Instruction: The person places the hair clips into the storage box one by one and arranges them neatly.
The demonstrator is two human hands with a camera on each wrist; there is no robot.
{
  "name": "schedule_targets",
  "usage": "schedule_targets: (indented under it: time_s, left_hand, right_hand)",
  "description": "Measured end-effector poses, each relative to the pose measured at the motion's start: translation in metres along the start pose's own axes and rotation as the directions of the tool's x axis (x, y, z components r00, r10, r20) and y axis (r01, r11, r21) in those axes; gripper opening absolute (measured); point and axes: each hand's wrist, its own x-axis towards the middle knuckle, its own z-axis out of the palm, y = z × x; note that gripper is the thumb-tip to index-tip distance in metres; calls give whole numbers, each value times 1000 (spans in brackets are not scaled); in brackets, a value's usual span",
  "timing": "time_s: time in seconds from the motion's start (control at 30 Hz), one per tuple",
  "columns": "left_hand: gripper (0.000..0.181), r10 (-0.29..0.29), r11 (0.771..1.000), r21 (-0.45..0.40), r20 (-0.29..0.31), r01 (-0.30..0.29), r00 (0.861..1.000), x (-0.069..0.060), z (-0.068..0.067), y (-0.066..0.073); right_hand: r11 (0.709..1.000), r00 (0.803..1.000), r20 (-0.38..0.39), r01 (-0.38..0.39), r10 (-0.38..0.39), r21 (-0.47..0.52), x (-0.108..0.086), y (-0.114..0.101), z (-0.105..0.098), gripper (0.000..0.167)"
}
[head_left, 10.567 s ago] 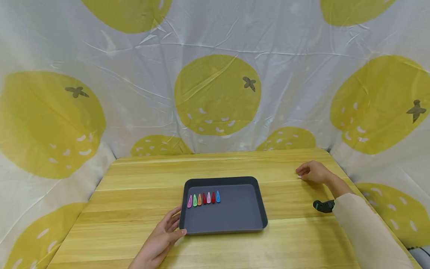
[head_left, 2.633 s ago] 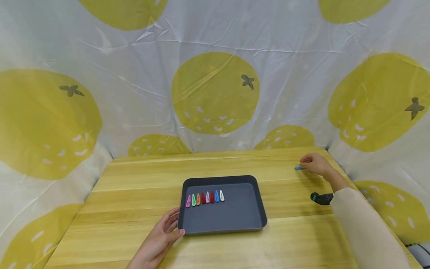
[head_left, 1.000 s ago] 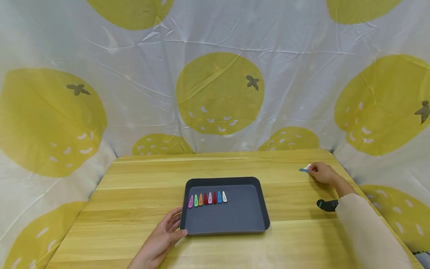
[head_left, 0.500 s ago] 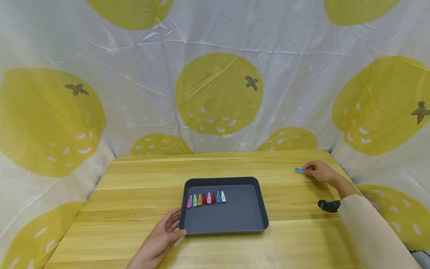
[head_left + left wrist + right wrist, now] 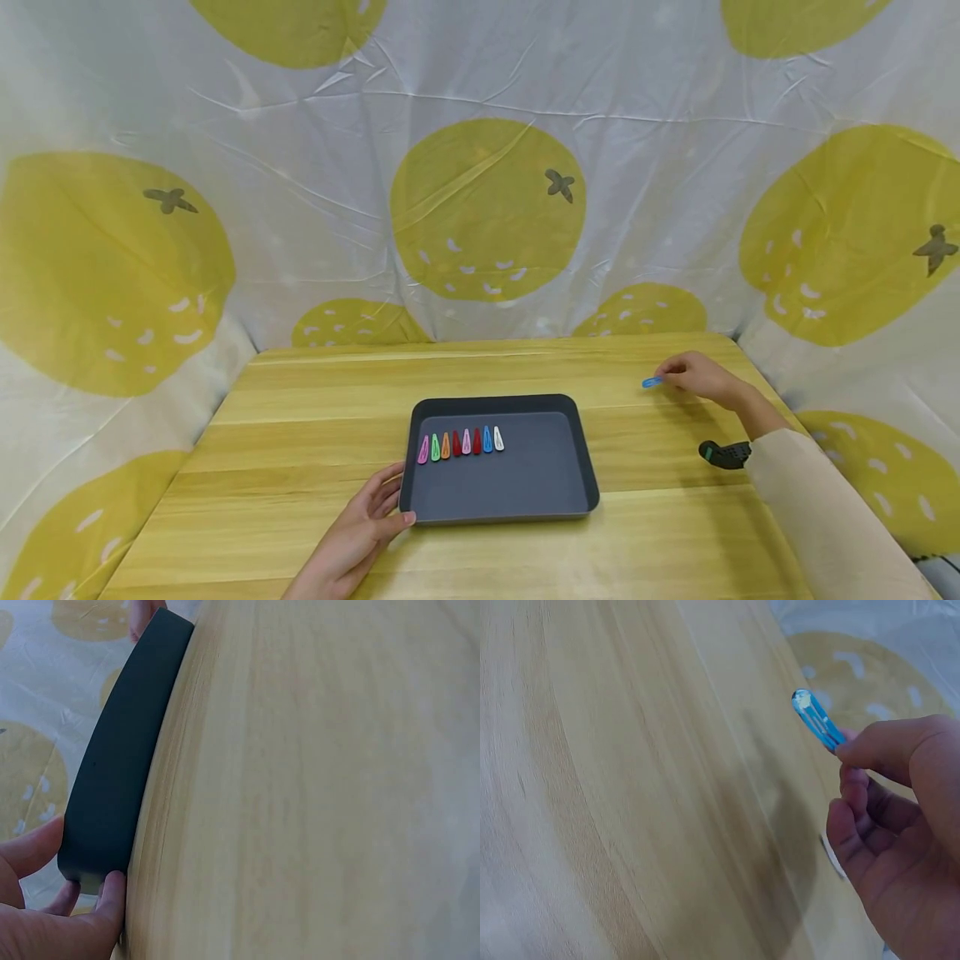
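Observation:
My right hand [image 5: 701,377] pinches a blue snap hair clip [image 5: 817,720] between thumb and fingertips, above the table's right rear. The clip's rounded end points away from the fingers. My left hand [image 5: 360,525] grips the front left corner of a dark grey baking tray [image 5: 517,492], its thumb at the corner and fingers along the left wall. Inside the tray, a row of snap hair clips [image 5: 456,444] lies side by side in the upper left: pink, green, orange, red, light pink, red, blue and white. A white sliver [image 5: 832,857] on the table is partly hidden behind my right hand.
The wooden table [image 5: 315,417] carries the tray near its middle. A black strap-like device [image 5: 723,455] is at my right wrist, by the sleeve. A curtain [image 5: 480,67] with yellow fruit prints hangs behind the table and along both sides.
A white clip has joined the tray's row since the earliest frame. My right hand has picked up the blue clip and moved slightly left with it. My left hand stays at the tray.

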Motion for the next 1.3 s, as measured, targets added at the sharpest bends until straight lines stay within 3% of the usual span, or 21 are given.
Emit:
schedule_targets:
  time_s: [0.5,0.73,1.13,1.3]
  left_hand:
    - [83,6,1000,-3,-16,-6,1000,-1,2,1]
    - [83,10,1000,-9,-20,-10,1000,-1,2,1]
    - [82,20,1000,-20,-4,-20,1000,-3,1,1]
    - [82,20,1000,-22,6,-20,1000,-5,1,1]
  right_hand:
    - [995,994,53,99,-99,-3,15,-38,15,21]
    - [985,976,136,169,-170,16,25,-57,29,18]
    - [940,907,266,340,-326,-6,39,-103,54,14]
    - [892,863,304,445,-403,-83,43,-119,74,15]
